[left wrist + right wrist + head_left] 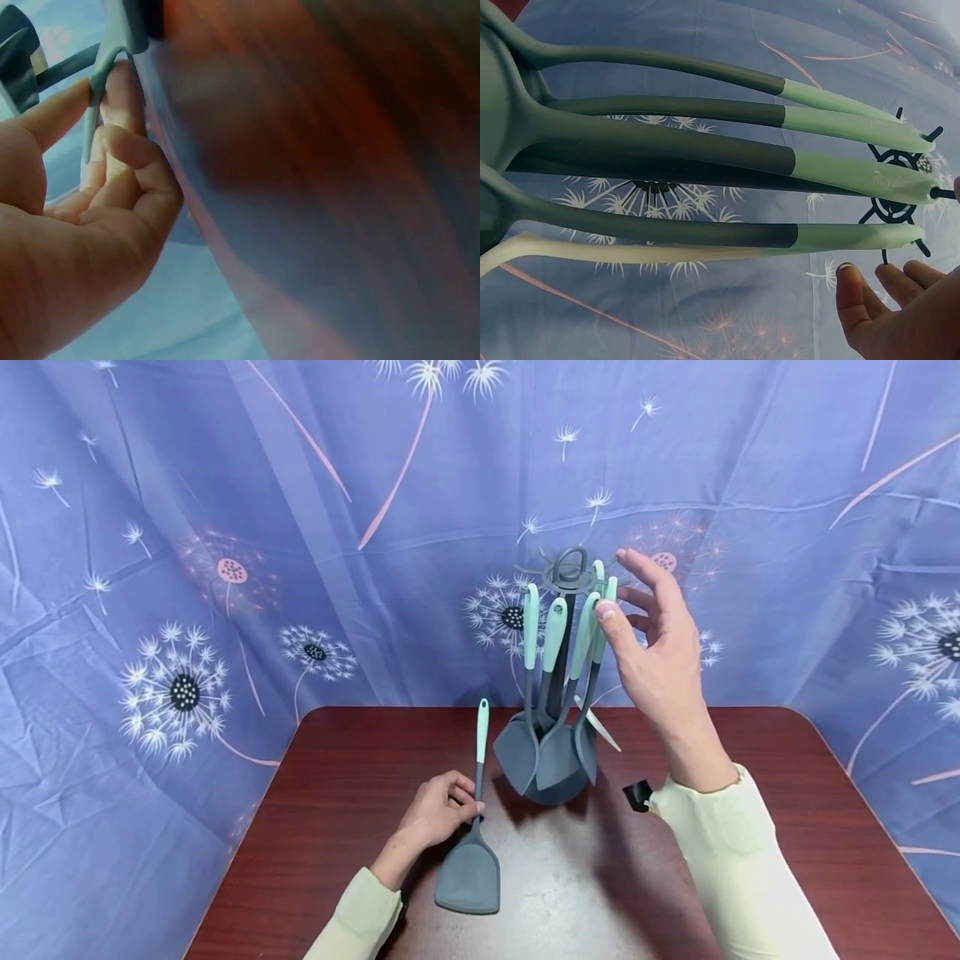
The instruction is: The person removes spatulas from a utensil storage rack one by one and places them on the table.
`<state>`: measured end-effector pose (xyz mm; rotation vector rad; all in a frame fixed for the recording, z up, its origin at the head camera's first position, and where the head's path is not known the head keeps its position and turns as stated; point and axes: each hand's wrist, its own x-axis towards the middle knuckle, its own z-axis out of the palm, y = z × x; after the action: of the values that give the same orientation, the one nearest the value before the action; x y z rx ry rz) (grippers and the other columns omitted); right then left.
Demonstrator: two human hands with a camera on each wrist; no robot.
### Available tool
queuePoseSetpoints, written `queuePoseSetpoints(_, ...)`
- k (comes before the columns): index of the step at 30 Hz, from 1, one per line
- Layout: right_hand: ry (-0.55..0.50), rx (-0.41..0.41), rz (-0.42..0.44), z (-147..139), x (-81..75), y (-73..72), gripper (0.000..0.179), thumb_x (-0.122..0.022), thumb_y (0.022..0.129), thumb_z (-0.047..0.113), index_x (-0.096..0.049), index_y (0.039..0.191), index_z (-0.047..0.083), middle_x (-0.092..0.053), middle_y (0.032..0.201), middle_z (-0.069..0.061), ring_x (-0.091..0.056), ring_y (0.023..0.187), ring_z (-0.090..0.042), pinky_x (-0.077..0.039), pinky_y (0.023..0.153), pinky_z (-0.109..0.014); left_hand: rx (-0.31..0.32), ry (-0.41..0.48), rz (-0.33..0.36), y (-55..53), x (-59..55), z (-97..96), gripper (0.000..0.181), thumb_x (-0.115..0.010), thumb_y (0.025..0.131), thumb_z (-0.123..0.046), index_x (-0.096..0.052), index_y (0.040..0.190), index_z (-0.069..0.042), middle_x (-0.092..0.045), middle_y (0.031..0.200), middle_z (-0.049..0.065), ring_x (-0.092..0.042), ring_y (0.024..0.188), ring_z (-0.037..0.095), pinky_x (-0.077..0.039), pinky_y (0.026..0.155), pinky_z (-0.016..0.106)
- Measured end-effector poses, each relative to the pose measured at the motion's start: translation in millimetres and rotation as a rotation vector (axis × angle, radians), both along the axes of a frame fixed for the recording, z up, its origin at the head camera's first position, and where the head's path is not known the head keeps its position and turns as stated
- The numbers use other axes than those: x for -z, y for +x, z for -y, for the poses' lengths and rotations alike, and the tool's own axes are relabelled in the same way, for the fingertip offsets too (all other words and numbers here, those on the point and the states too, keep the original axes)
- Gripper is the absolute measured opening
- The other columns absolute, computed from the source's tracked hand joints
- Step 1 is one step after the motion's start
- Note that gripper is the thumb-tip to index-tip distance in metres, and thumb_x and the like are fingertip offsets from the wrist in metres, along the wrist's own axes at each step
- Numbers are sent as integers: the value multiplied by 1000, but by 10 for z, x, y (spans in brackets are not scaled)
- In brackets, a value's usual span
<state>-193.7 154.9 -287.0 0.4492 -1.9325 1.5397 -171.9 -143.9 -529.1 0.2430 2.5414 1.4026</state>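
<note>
Pinching turner (468,878) on counter (337,760) w/ L grip (438,810), near-left of rack (556,689), prob. to steady it, & holding R grip (663,647) spread, seemingly empty, by utensils (555,628) hung heads-down, prob. for easy access.

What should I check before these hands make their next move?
1. Left hand has the turner by its shaft: ok.
2. Turner lifted clear of the table: cannot tell.
3. Rack standing upright: ok.
4. Other utensils hanging on the rack: ok.
5. Right hand holding a utensil firmly, if that's wanted: not ok; its fingers are spread beside the handles.
</note>
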Motion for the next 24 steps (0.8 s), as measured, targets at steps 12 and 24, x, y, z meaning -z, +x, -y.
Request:
queuePoseSetpoints(12,0,-1,2,9,-1,3,55,-69,103,16,-53,155,17,-53,158,0,-60,132,-21,-47,101,-27,-2,-51,15,7,21,-8,25,-84,94,-20,-70,109,-6,-73,83,-3,-72,68,15,-56,68,34)
queuePoseSetpoints(24,8,5,0,-4,9,0,54,-68,103,17,-53,156,17,-53,158,2,-59,133,-23,-47,102,-27,-19,-80,28,22,5,-30,25,-86,90,-18,-71,104,-4,-73,77,-3,-72,63,14,-55,60,31)
